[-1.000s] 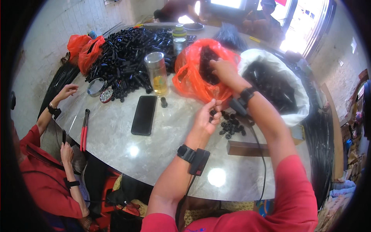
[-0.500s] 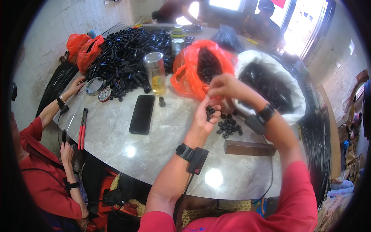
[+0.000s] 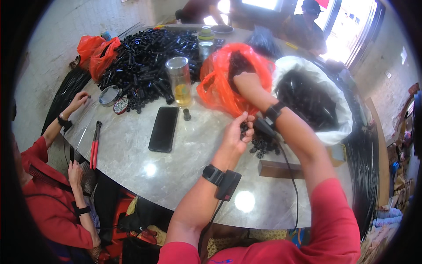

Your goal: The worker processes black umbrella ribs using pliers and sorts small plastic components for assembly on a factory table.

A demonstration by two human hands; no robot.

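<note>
While the left grip (image 3: 236, 135) encloses black parts (image 3: 243, 127), the right grip's (image 3: 247, 82) hold is unclear

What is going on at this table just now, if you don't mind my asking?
The person's right hand is in the mouth of the open orange bag. The left hand holds some small black pieces, and a loose cluster of similar ones lies on the table to its right. A black phone lies to its left.

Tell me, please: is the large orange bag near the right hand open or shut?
Open. The large orange bag has its mouth spread; dark parts show inside, and the right hand is at the opening.
</note>
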